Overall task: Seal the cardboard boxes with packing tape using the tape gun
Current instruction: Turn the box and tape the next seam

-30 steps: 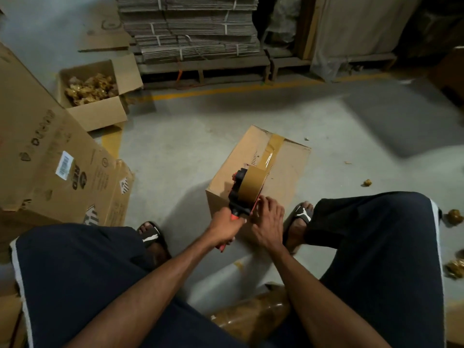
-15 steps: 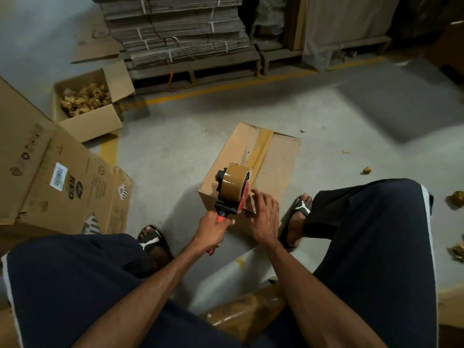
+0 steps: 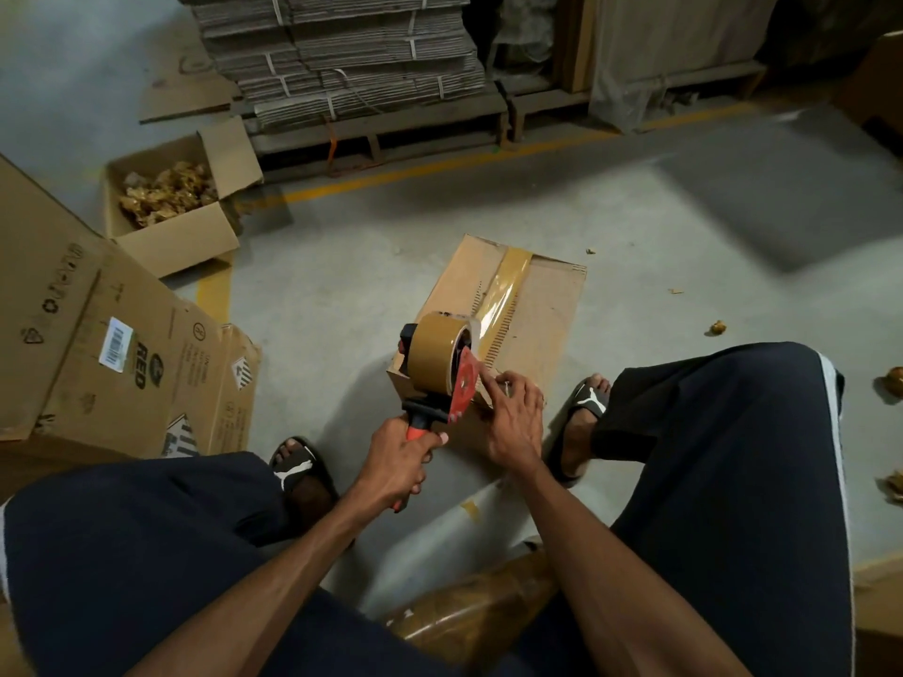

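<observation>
A small closed cardboard box (image 3: 542, 310) lies on the concrete floor between my feet, with a strip of brown tape (image 3: 508, 280) running along its top seam. My left hand (image 3: 398, 459) grips the red handle of a tape gun (image 3: 440, 378) that carries a brown tape roll, held at the box's near end. My right hand (image 3: 513, 417) rests on the near edge of the box, its fingers pressing beside the gun's red side plate. The box's near end is hidden behind the gun and my hands.
A large printed carton (image 3: 97, 344) lies at the left. Behind it an open box (image 3: 171, 207) holds crumpled brown scraps. Bundled flat cardboard (image 3: 342, 56) is stacked on a pallet at the back. Scraps (image 3: 717, 327) dot the floor at right. A wrapped brown bundle (image 3: 479, 608) lies beneath my arms.
The tape gun has tilted up and away from the box top, with its red side plate now showing. My right hand has stayed pressed on the near edge.
</observation>
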A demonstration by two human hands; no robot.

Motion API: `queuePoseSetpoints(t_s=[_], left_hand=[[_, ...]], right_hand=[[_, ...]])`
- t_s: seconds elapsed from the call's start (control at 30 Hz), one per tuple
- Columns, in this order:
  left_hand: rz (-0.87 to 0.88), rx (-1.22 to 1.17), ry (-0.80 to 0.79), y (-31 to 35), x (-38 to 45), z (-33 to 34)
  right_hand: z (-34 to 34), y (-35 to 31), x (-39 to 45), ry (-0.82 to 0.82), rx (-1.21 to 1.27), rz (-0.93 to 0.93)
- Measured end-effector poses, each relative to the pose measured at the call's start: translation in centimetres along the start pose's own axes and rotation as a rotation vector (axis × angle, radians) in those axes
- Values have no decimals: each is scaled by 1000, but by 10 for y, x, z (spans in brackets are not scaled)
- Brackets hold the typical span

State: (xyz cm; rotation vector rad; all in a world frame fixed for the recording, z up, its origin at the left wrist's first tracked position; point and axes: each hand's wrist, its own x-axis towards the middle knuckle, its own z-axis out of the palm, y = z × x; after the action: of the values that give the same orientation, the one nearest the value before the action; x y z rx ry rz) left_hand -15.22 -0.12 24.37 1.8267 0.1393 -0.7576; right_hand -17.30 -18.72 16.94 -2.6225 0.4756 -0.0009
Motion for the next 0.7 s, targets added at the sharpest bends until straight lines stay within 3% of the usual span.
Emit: queuePoseSetpoints(t_s=[0.33, 0.5, 0.7], left_hand=[[33, 61, 0, -21, -44, -17], [-48, 88, -19, -20, -32, -13], [-70, 160, -24, -14, -22, 1]], right_hand=[[8, 0, -2, 12, 24, 43], [6, -4, 3, 92, 174, 124], [-12, -10, 9, -66, 54, 49]])
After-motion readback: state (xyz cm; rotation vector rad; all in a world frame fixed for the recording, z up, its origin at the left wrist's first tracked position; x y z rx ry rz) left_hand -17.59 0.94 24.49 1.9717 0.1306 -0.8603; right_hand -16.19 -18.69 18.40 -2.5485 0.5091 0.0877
